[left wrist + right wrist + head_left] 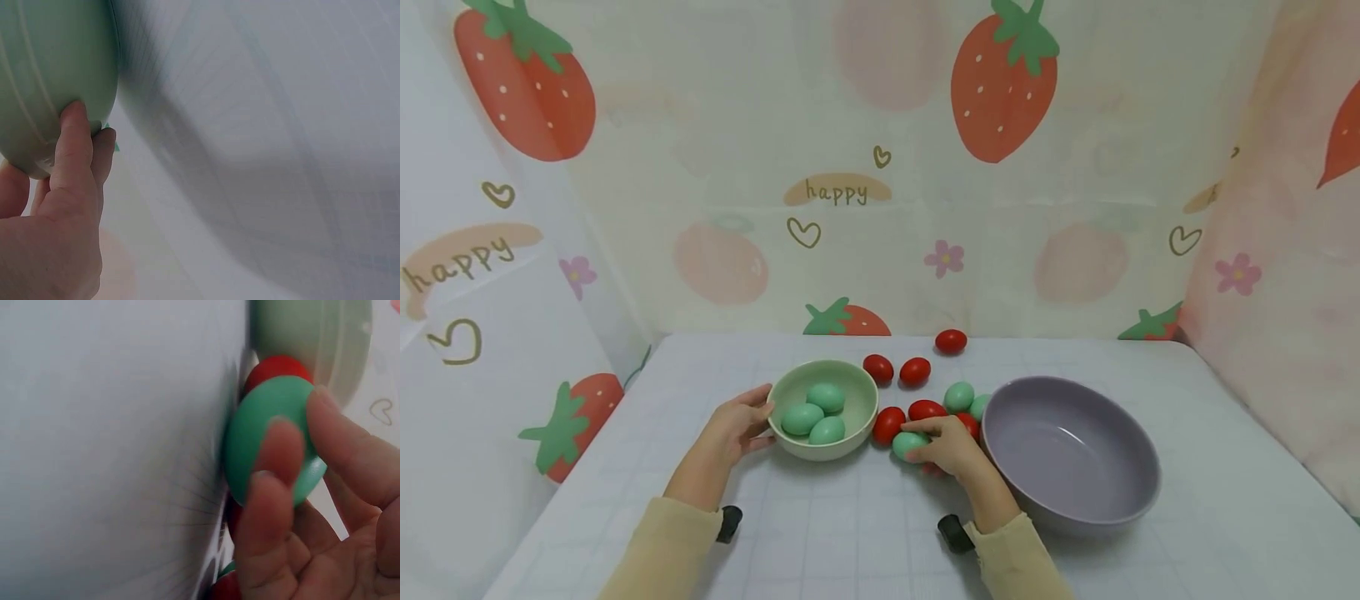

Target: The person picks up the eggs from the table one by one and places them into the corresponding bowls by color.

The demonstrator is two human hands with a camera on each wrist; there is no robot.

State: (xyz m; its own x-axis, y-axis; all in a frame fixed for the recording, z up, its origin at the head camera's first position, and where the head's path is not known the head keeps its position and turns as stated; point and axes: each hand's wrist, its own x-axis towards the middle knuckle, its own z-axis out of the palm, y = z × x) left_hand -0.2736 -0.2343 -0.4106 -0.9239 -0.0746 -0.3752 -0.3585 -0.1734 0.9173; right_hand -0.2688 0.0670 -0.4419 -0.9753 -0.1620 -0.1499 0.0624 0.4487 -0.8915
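Observation:
My left hand grips the left side of a pale green bowl, thumb at its rim and fingers lower on its outer wall. Three mint-green eggs lie inside the bowl. Just right of it, my right hand pinches another mint-green egg between thumb and fingers, low over the table. A red egg sits between that egg and the bowl. In the left wrist view, fingertips press on the bowl's ridged wall.
A large purple-grey bowl stands at the right, with nothing inside. Near its left side are more green eggs and red eggs. Farther back lie three red eggs, one near the table's rear edge. Strawberry-print cloth hangs behind.

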